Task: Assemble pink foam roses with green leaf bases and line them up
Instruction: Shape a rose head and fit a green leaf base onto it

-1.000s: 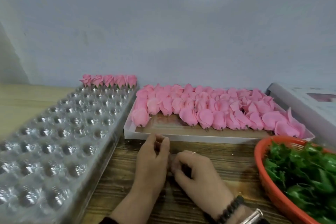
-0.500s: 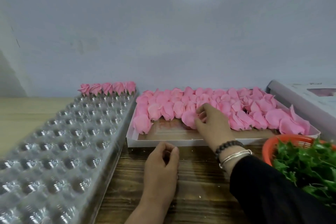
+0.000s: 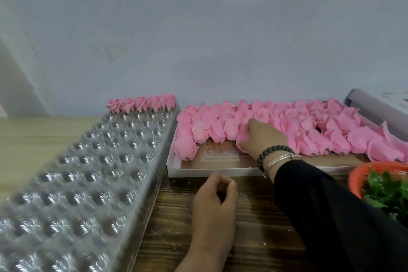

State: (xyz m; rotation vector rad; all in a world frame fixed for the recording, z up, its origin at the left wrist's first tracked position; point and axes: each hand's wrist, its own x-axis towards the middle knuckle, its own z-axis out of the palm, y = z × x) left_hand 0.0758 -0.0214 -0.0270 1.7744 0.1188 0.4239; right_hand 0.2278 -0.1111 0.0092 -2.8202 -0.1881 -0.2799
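**Five roses lined up, one more being reached for**

Five finished roses (image 3: 142, 104) are being kept in the clear tray's (image 3: 72, 183) far row, upper left. Right hand (image 3: 263, 138) is being laid among loose pink rose heads (image 3: 287, 123) in the white box (image 3: 198, 171), centre; its grip cannot be told. Left hand (image 3: 215, 203) is being held curled on the surface (image 3: 260, 238), its contents unseen.
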